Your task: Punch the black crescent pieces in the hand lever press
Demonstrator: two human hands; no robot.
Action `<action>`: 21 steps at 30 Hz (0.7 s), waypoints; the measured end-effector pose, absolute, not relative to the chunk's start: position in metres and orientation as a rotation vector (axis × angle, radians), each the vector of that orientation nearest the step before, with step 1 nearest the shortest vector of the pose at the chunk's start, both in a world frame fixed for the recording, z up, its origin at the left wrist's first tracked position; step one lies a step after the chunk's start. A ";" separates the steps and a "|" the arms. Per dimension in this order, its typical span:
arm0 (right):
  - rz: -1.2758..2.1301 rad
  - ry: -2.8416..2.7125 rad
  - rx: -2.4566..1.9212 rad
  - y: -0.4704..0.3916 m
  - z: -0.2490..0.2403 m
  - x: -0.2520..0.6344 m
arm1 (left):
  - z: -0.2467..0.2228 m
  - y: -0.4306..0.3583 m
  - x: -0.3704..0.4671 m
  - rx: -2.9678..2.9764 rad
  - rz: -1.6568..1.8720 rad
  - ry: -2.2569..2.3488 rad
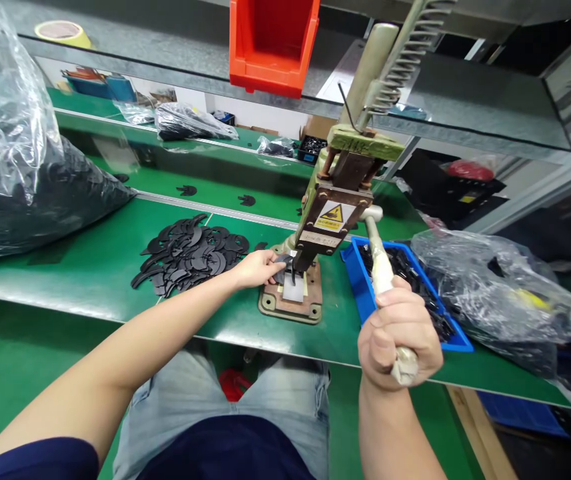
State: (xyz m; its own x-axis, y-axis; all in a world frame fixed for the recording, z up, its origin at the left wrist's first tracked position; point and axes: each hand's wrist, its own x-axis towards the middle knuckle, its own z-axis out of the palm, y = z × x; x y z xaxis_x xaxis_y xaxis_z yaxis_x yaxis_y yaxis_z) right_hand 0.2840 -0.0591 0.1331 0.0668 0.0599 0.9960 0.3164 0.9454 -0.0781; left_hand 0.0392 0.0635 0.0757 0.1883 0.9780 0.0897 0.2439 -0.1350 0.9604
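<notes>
A hand press (338, 200) with a yellow warning label stands on the green bench in front of me. My left hand (261, 268) pinches a flat black plastic part (281, 267) at the base plate (292, 308), under the press's ram. My right hand (400, 333) is wrapped round the press's lever (381, 267), whose grip is covered in pale tape. Left of the press lies a heap of curved black plastic parts (192, 257). A blue bin (360, 287) holding small black pieces sits to the right, partly behind my right hand and the lever.
A big clear bag of dark parts (30, 173) stands at left, another plastic bag (505, 287) at right. An orange bin (275, 73) and a tape roll (62, 32) are above, at the shelf. Single black parts (246, 200) lie on the green strip behind.
</notes>
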 end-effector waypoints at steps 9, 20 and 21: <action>-0.216 -1.386 -0.316 -0.055 0.134 0.274 | 0.073 0.078 0.038 1.515 0.951 1.196; -0.198 -1.316 -0.188 -0.049 0.148 0.266 | 0.087 0.080 0.037 1.332 0.710 1.230; -0.190 -1.318 -0.152 -0.049 0.160 0.266 | 0.086 0.077 0.038 1.311 0.724 1.229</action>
State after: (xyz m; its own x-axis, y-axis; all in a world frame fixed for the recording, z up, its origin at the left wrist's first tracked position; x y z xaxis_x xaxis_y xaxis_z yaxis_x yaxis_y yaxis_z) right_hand 0.2659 -0.0492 0.1604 0.2380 -0.0520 0.9699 0.2243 0.9745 -0.0028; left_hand 0.0378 0.0772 0.0865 0.2639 0.9319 -0.2489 0.2338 0.1886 0.9538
